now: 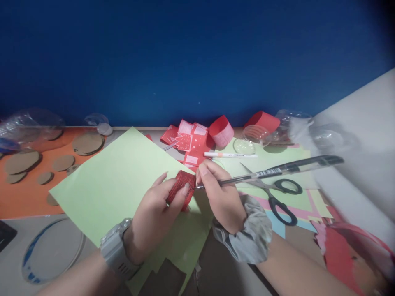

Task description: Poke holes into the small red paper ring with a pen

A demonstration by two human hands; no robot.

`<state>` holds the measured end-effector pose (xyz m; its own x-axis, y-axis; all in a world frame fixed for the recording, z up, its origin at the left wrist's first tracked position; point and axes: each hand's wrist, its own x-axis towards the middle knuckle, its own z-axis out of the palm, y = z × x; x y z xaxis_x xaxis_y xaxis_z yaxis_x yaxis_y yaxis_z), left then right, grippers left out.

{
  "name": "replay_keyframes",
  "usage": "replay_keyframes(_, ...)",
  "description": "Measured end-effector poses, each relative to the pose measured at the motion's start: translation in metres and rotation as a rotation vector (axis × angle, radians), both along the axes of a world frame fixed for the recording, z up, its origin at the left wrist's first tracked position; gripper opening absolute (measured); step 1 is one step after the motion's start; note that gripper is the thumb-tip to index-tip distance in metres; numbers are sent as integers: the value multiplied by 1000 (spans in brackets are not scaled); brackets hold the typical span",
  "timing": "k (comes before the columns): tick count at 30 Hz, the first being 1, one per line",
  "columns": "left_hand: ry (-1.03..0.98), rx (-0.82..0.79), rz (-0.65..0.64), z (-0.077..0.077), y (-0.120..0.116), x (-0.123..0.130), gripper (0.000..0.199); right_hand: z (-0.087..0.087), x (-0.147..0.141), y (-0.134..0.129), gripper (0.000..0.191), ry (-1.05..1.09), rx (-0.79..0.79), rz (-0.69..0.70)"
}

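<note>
My left hand (156,211) pinches a small red paper piece (182,186) with a drawn grid pattern, held above a light green paper sheet (114,181). My right hand (220,193) grips a clear-barrelled pen (277,169), its tip touching the red piece's right edge. A grey watch sits on my left wrist and a grey scrunchie on my right.
Black-handled scissors (279,197) lie right of my hands. A white marker (230,155), red paper cut-outs (191,142) and red paper rings (221,130) sit behind. Cardboard discs (21,161) rest on orange paper at left. Clear plastic domes (296,123) stand at back right.
</note>
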<state>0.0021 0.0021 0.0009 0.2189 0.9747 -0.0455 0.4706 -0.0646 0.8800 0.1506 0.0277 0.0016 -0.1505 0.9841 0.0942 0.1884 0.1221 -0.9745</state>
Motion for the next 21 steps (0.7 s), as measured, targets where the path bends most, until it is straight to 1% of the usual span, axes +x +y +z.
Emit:
replay_keyframes(5, -10, 22, -10, 0, -1, -1, 29, -1, -1, -2, 35, -6, -10, 74)
replay_keyframes(11, -5, 44, -8, -1, -2, -1, 26, 1, -1, -1, 35, -42, 32, 4)
replay_keyframes(14, 7, 69, -13, -2, -1, -1, 25, 0, -1, -1, 34, -57, 27, 31)
replay_keyframes(17, 0, 61, -22, -1, 0, -1, 26, -1, 0, -2, 32, -78, 24, 77)
replay_keyframes(21, -1, 48, -8, 0, -1, 0, 27, 0, 1, -2, 32, -86, 55, 28)
